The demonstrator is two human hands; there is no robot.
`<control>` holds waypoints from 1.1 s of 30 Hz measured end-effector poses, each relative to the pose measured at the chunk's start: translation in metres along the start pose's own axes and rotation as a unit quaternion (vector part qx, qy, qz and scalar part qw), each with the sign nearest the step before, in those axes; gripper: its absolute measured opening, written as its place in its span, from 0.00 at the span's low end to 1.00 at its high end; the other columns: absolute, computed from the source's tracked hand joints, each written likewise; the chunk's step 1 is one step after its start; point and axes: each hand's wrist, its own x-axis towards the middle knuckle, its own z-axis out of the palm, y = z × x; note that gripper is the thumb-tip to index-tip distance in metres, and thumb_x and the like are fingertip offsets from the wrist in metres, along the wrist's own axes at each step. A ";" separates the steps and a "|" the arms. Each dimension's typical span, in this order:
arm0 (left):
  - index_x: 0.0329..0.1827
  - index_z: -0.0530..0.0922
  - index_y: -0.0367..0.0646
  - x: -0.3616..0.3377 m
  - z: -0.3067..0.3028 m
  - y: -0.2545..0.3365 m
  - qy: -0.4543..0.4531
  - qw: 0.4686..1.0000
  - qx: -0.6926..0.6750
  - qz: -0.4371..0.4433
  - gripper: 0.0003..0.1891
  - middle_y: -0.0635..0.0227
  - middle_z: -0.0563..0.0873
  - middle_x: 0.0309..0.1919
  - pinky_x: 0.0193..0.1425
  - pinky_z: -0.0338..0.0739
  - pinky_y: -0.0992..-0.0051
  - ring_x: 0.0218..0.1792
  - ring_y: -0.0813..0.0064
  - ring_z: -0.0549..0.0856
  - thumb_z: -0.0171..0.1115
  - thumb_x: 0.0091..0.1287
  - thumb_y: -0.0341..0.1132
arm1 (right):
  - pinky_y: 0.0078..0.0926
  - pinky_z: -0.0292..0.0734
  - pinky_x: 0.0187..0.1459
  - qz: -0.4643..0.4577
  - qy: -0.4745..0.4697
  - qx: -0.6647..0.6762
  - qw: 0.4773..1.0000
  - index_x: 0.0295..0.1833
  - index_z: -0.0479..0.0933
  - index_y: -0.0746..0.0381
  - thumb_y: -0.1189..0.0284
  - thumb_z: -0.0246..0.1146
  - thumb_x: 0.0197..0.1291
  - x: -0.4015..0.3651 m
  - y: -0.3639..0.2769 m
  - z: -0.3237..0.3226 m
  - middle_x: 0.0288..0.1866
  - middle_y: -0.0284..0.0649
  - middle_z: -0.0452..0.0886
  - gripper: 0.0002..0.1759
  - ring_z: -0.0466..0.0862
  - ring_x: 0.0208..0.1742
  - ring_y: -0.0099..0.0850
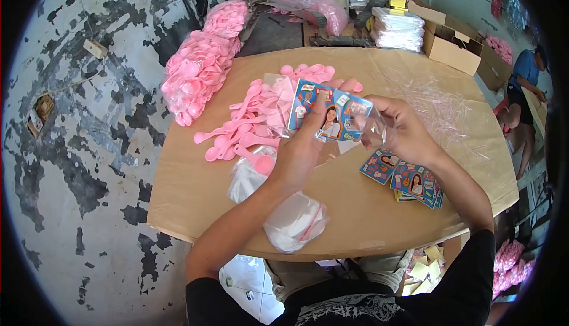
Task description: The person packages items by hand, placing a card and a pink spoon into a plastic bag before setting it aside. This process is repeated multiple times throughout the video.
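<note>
The left hand (pixel 296 151) and the right hand (pixel 409 129) are both pinching a blue printed card (pixel 336 121) and clear plastic film (pixel 377 133) above the table (pixel 189 207), though whether the card is sitting fully inside the film I cannot tell. A bulging clear sack (pixel 198 68) is holding pink scoops by the wall, while loose scoops (pixel 248 140) are lying partly hidden behind the left hand. An open cardboard box (pixel 453 53) is standing beyond, its contents hard to make out.
</note>
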 end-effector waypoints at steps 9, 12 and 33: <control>0.67 0.65 0.43 0.007 -0.025 0.014 -0.056 0.966 0.225 0.116 0.30 0.53 0.71 0.68 0.74 0.64 0.62 0.71 0.63 0.69 0.65 0.62 0.23 | 0.22 0.75 0.41 -0.113 -0.095 -0.084 0.985 0.51 0.78 0.65 0.78 0.58 0.63 0.036 -0.008 -0.005 0.37 0.30 0.79 0.12 0.76 0.38 0.17; 0.60 0.71 0.36 0.006 -0.019 0.015 0.023 0.979 0.158 0.126 0.25 0.60 0.79 0.60 0.68 0.69 0.70 0.60 0.74 0.77 0.70 0.61 0.27 | 0.27 0.76 0.44 -0.149 -0.140 -0.099 0.974 0.50 0.78 0.67 0.71 0.58 0.67 0.053 -0.002 -0.019 0.39 0.33 0.81 0.12 0.77 0.39 0.21; 0.70 0.62 0.38 0.016 -0.043 0.009 0.102 0.982 0.155 0.043 0.30 0.52 0.70 0.70 0.75 0.63 0.66 0.72 0.66 0.69 0.65 0.66 0.28 | 0.23 0.78 0.41 0.017 -0.215 -0.309 0.926 0.53 0.79 0.65 0.74 0.67 0.60 0.078 0.057 -0.098 0.42 0.38 0.85 0.15 0.80 0.39 0.22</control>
